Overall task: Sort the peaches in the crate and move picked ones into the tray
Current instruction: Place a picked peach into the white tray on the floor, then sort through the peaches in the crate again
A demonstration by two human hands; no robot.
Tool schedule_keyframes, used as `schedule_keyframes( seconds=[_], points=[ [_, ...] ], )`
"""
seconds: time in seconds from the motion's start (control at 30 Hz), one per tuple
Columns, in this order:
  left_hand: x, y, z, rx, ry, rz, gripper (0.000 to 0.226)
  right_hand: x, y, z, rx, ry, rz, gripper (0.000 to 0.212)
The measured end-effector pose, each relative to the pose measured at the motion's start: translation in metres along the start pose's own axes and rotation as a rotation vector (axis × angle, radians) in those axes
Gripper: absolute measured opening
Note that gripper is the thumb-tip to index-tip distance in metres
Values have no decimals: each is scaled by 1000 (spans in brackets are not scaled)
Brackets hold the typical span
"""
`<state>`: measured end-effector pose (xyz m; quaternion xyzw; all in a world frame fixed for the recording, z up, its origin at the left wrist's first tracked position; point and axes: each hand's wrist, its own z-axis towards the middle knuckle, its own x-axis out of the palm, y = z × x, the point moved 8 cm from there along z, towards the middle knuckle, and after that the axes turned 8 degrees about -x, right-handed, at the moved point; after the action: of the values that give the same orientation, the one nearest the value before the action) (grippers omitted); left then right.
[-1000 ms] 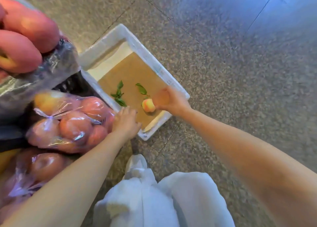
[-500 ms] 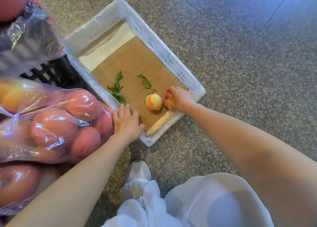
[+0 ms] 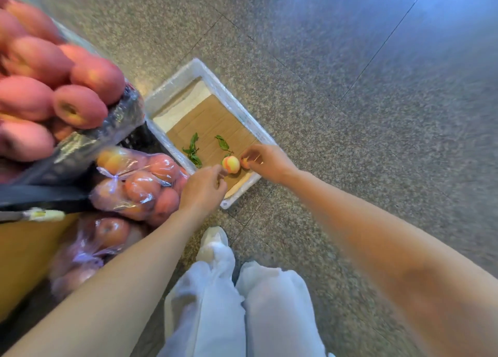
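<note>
My right hand (image 3: pixel 269 162) pinches a small peach (image 3: pixel 245 163) with the thumb and fingertips. It sits low in the tray (image 3: pixel 244 115), by the near right corner, close to the right rim. I can't tell if it rests on the card (image 3: pixel 211 126) yet or hangs just over it.

A peach is soft and bruises fast. It is light, so I don't need to squeeze. The skin is fuzzy, so it won't slip much. I think it is best to hold it round the fat middle with soft finger pads, never with nails, and to set it down, not drop it.

Just beside it, on its left, lies a big peach (image 3: pixel 231 164), yellow and red. It is round and could roll on the flat card. My left hand (image 3: pixel 203 189) reaches over the near edge of the tray to it. The fingers are loose and hold nothing. The tips are right at the peach's side, but it is too blurry to say if they touch.

Two bunches of green leaves (image 3: pixel 192 150) lie on the card toward the middle of the tray.

Left of the tray is a clear bag (image 3: pixel 134 184) of peaches. Above it the dark crate (image 3: pixel 89 141) is piled with many more, so I think most of the sorting is not done.
</note>
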<state>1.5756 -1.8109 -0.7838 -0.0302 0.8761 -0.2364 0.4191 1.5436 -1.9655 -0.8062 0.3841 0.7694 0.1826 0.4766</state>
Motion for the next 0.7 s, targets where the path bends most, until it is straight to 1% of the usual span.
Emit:
schedule_keyframes(
  seconds=[0.23, 0.33, 0.43, 0.5, 0.57, 0.63, 0.7],
  points=[
    [-198, -103, -157, 83, -225, -45, 25, -138, 196, -131, -166, -78, 41, 21],
    [-287, -130, -230, 164, -378, -88, 26, -192, 293, -179, -278, -113, 16, 19],
    [-369, -143, -299, 241, -598, -46, 25, -230, 393, -213, -420, -158, 31, 19],
    [-415, -140, -342, 298, -764, 12, 22, -238, 457, -230, -515, -171, 18, 21],
    [-449, -125, -378, 309, -877, 69, 20, -231, 513, -244, -615, -165, -23, 24],
    [-472, -95, -405, 227, -943, 126, 29, -210, 562, -254, -717, -151, -94, 29],
    [-490, -56, -429, 103, -1016, 203, 35, -184, 603, -259, -832, -157, -189, 35]
  ],
)
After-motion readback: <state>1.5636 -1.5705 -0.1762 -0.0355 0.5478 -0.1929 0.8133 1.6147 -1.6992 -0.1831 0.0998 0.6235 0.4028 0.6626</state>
